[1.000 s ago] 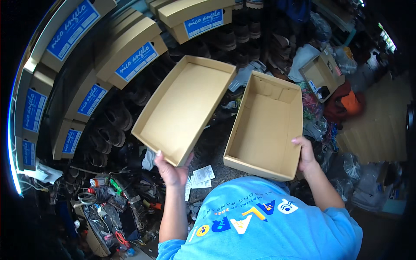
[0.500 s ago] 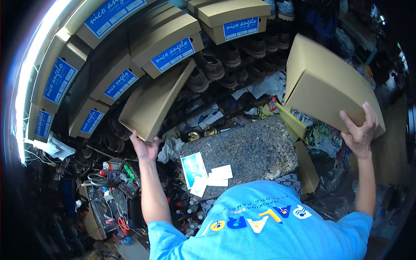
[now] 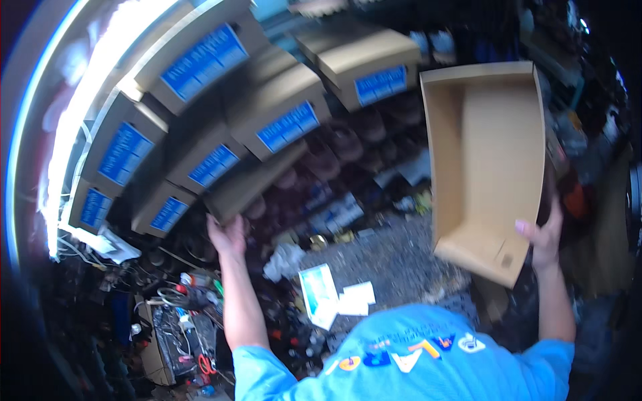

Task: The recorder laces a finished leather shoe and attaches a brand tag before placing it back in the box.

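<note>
My right hand (image 3: 545, 237) grips an open brown cardboard shoebox (image 3: 501, 150) by its lower right side, thumb at the rim. The box is tipped up, so its bare inside faces me. On the left, my left hand (image 3: 229, 238) holds the near end of a shallow shoebox lid (image 3: 251, 187), which slants up to the right in front of the stacked boxes. Its fingers are partly hidden and blurred. Between the hands lies a dark, rough stone slab (image 3: 394, 260) with a blue-and-white card (image 3: 319, 289) and small white slips (image 3: 356, 299) on it.
Closed shoeboxes (image 3: 281, 100) with blue labels are stacked along the upper left, beside a bright tube light (image 3: 87, 100). Dark shoes (image 3: 341, 140) line a shelf behind the slab. Red-handled scissors (image 3: 206, 364), cables and small bottles crowd the lower left.
The right-hand box has turned from showing its outside to showing its open inside. The lid in my left hand has tilted to a narrower view. The whole view has shifted slightly.
</note>
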The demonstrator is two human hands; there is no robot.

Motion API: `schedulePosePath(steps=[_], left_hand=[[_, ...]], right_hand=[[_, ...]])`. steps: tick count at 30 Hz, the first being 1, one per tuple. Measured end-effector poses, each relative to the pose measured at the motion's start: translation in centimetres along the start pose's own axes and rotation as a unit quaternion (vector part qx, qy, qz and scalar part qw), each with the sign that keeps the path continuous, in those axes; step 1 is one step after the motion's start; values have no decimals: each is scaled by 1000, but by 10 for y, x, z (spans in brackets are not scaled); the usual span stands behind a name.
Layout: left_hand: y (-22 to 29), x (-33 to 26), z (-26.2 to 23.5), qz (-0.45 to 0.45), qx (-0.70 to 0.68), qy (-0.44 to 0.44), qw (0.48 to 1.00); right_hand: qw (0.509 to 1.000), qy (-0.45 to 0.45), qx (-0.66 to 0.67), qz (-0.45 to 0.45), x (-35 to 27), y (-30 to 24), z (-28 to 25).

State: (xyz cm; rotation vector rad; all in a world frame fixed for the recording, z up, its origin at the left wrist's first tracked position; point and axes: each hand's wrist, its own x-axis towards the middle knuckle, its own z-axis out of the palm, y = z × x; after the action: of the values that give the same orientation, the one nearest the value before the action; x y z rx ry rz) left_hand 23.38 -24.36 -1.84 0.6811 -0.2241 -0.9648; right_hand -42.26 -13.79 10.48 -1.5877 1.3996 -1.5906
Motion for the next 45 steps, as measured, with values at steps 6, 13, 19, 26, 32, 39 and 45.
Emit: schedulePosePath(steps=[6, 13, 19, 26, 32, 39, 45], left_hand=[[-45, -93, 14, -205, 323, 18, 924], [41, -185, 293, 614, 534, -419, 404], [179, -65, 485, 848, 463, -174, 193], [219, 5, 544, 651, 745, -6, 145], [227, 11, 550, 674, 710, 10, 205], [215, -14, 543, 734, 671, 6, 109], [242, -68, 524, 786, 617, 6, 20]], right_hand=[[843, -77, 395, 356, -70, 114, 44], [834, -54, 363, 412, -77, 107, 59], [838, -52, 369, 398, -80, 111, 65], [843, -18, 376, 384, -77, 117, 68], [835, -27, 383, 394, -69, 112, 62], [833, -71, 399, 377, -73, 118, 57], [909, -92, 219, 343, -72, 114, 68]])
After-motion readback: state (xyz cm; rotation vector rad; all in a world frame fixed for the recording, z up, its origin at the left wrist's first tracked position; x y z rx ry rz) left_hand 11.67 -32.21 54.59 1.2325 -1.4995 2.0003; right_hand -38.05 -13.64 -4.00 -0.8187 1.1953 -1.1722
